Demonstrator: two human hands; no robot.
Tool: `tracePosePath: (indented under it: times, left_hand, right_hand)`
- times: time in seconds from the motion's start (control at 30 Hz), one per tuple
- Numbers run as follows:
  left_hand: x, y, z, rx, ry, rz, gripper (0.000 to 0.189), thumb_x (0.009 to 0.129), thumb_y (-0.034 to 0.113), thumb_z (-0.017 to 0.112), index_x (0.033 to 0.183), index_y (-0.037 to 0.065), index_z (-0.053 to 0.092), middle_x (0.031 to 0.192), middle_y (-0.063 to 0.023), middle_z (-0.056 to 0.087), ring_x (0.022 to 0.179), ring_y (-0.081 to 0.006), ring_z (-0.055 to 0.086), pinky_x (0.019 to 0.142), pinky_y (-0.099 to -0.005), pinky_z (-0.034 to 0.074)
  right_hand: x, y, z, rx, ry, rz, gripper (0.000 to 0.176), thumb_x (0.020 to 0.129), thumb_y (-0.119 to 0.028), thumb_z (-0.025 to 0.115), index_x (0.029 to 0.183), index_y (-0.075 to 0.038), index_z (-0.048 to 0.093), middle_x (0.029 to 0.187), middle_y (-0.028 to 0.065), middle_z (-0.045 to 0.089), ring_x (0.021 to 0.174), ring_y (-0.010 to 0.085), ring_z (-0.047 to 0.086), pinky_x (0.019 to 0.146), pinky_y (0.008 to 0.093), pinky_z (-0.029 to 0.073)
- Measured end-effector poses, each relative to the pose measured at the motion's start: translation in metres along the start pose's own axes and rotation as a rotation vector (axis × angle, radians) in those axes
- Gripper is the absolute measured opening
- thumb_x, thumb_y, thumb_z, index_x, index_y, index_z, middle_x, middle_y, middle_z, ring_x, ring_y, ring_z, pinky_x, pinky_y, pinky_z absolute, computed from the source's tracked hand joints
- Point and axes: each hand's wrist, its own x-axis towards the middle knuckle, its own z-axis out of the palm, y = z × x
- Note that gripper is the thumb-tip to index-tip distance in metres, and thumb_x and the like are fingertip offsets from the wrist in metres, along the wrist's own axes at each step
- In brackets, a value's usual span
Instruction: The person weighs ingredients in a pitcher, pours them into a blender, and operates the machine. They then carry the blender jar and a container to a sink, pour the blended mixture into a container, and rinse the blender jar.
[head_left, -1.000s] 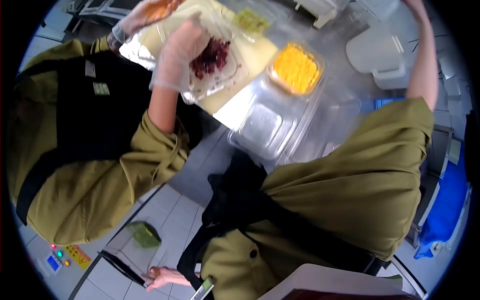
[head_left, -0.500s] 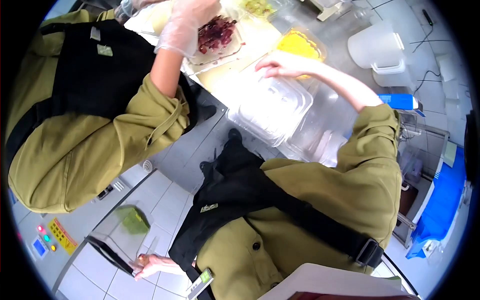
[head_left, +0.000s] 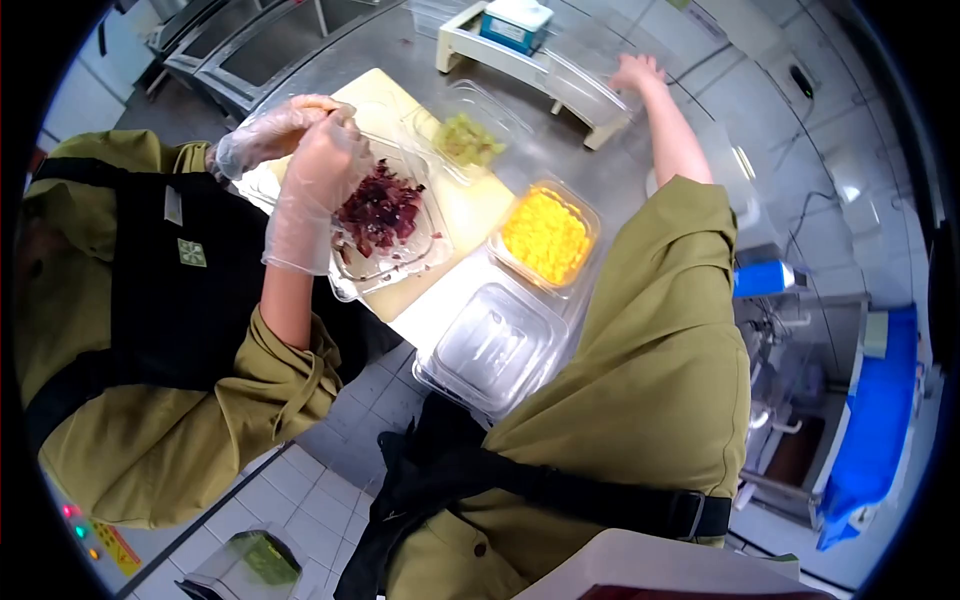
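My right hand [head_left: 638, 74] is stretched out to the back right, fingers apart, right at the edge of a clear plastic container [head_left: 585, 88] beside the white raised shelf [head_left: 480, 52]. Below that arm, a clear tub of yellow diced food [head_left: 547, 234] stands on the metal counter. Nearer to me sits a lidded clear plastic box [head_left: 495, 345]. My left hand is out of view at the bottom; a clear container with something green [head_left: 268, 556] shows at the lower left.
At left, a co-worker's gloved hands [head_left: 325, 160] work over a tray of dark red chopped food [head_left: 382, 208] on a cutting board [head_left: 490, 205]. Behind it stands a container of pale green pieces [head_left: 465, 140]. A blue-and-white box [head_left: 515, 24] rests on the shelf.
My right hand has moved from above the lidded box to the back right by the shelf. My left hand has gone out of view, and the green-filled container sits lower in the view.
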Motion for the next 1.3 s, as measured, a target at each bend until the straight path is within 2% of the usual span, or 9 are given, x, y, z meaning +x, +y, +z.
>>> tracePosePath:
  times: [0.13, 0.23, 0.5, 0.8, 0.97, 1.1, 1.2, 1.23, 1.3]
  left_hand:
    - [-0.007, -0.011, 0.039, -1.037, -0.076, -0.189, 0.013, 0.075, 0.02, 0.057, 0.079, 0.01, 0.049, 0.071, -0.002, 0.05, 0.08, -0.0162, 0.049, 0.073, -0.0307, 0.042]
    - [-0.006, -0.011, 0.015, -0.216, 0.066, -0.198, 0.015, 0.066, 0.012, 0.054, 0.079, 0.006, 0.058, 0.071, -0.0061, 0.055, 0.07, -0.0211, 0.053, 0.066, -0.0294, 0.044]
    - [-0.004, -0.003, 0.008, 0.174, 0.02, -0.332, 0.009, 0.074, 0.014, 0.053, 0.075, 0.006, 0.058, 0.075, -0.0051, 0.056, 0.081, -0.0202, 0.053, 0.075, -0.0269, 0.041]
    - [-0.049, 0.014, -0.025, -0.15, 0.268, -0.523, 0.01, 0.073, 0.014, 0.051, 0.077, 0.006, 0.055, 0.072, -0.0052, 0.052, 0.071, -0.0193, 0.049, 0.065, -0.0277, 0.042]
    - [-0.171, 0.088, -0.125, -0.757, 0.478, -1.03, 0.017, 0.075, 0.02, 0.049, 0.08, 0.005, 0.055, 0.071, -0.0053, 0.051, 0.068, -0.0189, 0.048, 0.064, -0.0276, 0.041]
    - [-0.274, 0.169, -0.197, -0.9, 0.705, -1.621, 0.023, 0.076, 0.024, 0.048, 0.082, 0.003, 0.055, 0.071, -0.0054, 0.051, 0.066, -0.0185, 0.046, 0.063, -0.0276, 0.04]
    - [-0.328, 0.216, -0.246, -0.827, 0.935, -1.963, 0.027, 0.077, 0.027, 0.047, 0.084, 0.002, 0.055, 0.07, -0.0054, 0.05, 0.064, -0.0182, 0.045, 0.062, -0.0276, 0.04]
    - [-0.34, 0.227, -0.259, -0.774, 1.006, -2.039, 0.028, 0.077, 0.028, 0.046, 0.085, 0.002, 0.055, 0.07, -0.0055, 0.05, 0.064, -0.0181, 0.045, 0.061, -0.0276, 0.039]
    - [-0.359, 0.245, -0.283, -0.643, 1.13, -2.155, 0.031, 0.078, 0.03, 0.046, 0.086, 0.002, 0.055, 0.07, -0.0055, 0.05, 0.063, -0.018, 0.044, 0.061, -0.0276, 0.039]
  right_hand:
    - [0.04, -0.001, 0.025, -0.222, -0.073, -0.191, 0.029, 0.075, -0.017, 0.047, 0.102, -0.009, 0.055, 0.108, 0.0166, 0.052, 0.11, 0.0295, 0.042, 0.087, 0.0456, 0.037]
    - [0.038, 0.006, 0.025, -0.326, 0.262, -0.408, 0.019, 0.078, -0.011, 0.041, 0.078, -0.009, 0.06, 0.082, 0.0103, 0.062, 0.076, 0.0251, 0.061, 0.062, 0.036, 0.05]
    - [-0.197, -0.021, -0.134, -0.143, 0.317, -0.531, 0.008, 0.071, -0.007, 0.045, 0.076, -0.006, 0.051, 0.059, 0.016, 0.055, 0.058, 0.0323, 0.057, 0.05, 0.042, 0.045]
    - [-0.324, -0.049, 0.028, 0.036, 0.133, -0.689, 0.04, 0.069, -0.009, 0.047, 0.105, 0.008, 0.047, 0.104, 0.0224, 0.054, 0.091, 0.0305, 0.057, 0.066, 0.0343, 0.051]
    - [-0.347, -0.054, 0.036, 0.117, 0.091, -0.641, 0.043, 0.077, -0.027, 0.05, 0.1, 0.01, 0.049, 0.095, 0.0205, 0.057, 0.085, 0.0301, 0.059, 0.064, 0.0356, 0.05]
    - [-0.326, -0.061, -0.015, 0.11, -0.411, -0.48, 0.039, 0.079, -0.038, 0.048, 0.093, -0.002, 0.053, 0.083, 0.0175, 0.058, 0.073, 0.0274, 0.059, 0.055, 0.0363, 0.048]
    - [-0.261, -0.028, 0.047, 0.212, 0.277, -0.473, 0.044, 0.076, -0.03, 0.053, 0.107, 0.0, 0.048, 0.104, 0.0208, 0.053, 0.097, 0.0286, 0.052, 0.081, 0.0374, 0.043]
    - [-0.24, -0.014, 0.069, 0.224, 0.15, -0.383, 0.05, 0.074, -0.029, 0.056, 0.111, 0.003, 0.046, 0.111, 0.0217, 0.049, 0.103, 0.0303, 0.049, 0.089, 0.0367, 0.038]
    - [-0.188, 0.014, 0.096, 0.711, -0.8, -0.255, 0.021, 0.073, -0.021, 0.062, 0.084, -0.008, 0.05, 0.085, 0.0019, 0.055, 0.084, 0.0121, 0.053, 0.076, 0.0252, 0.043]
